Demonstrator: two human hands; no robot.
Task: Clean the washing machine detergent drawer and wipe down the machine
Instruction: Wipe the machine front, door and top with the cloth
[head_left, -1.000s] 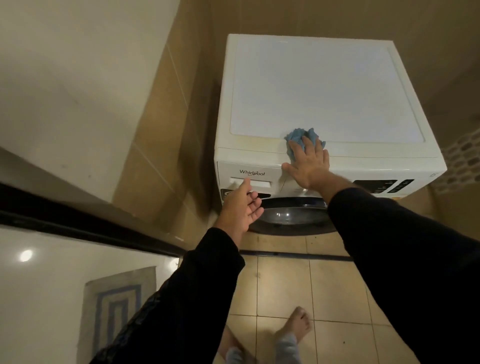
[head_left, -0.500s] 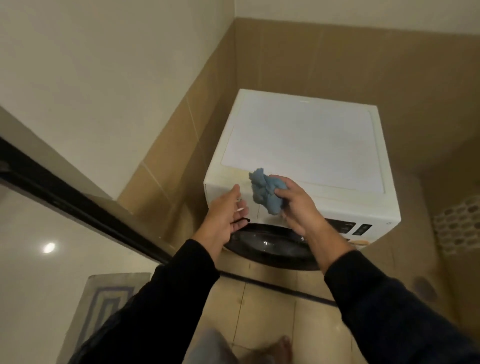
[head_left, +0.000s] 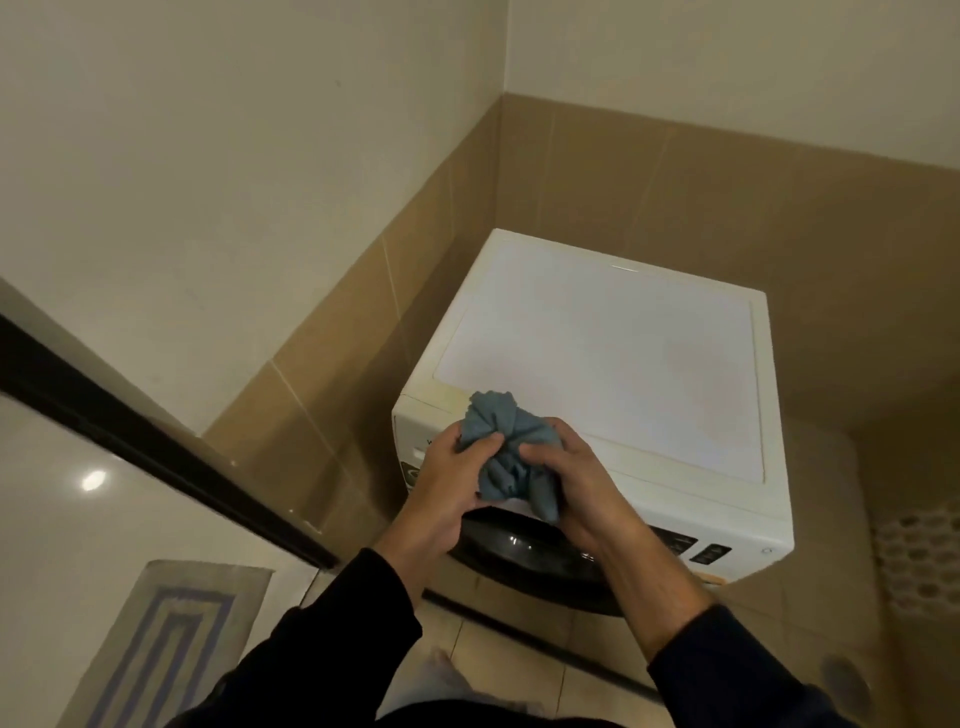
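A white front-loading washing machine (head_left: 613, 364) stands in the tiled corner, its flat top bare. A crumpled blue cloth (head_left: 506, 447) is bunched in the air in front of the machine's upper left front corner. My left hand (head_left: 447, 493) grips the cloth from the left and my right hand (head_left: 576, 493) grips it from the right. My hands hide most of the detergent drawer; only a sliver of its front (head_left: 413, 457) shows. The dark round door (head_left: 524, 561) sits below my hands. The control panel (head_left: 696, 551) is at the front right.
Beige tiled walls close in behind and left of the machine. A black door frame (head_left: 156, 447) runs diagonally at the left. A grey mat with blue stripes (head_left: 166, 639) lies on the floor lower left. A perforated white basket (head_left: 919, 561) stands at the right.
My right hand lifted the cloth off the machine's top front edge. My left hand left the drawer front and joined it on the cloth. The view pulled back and tilted up.
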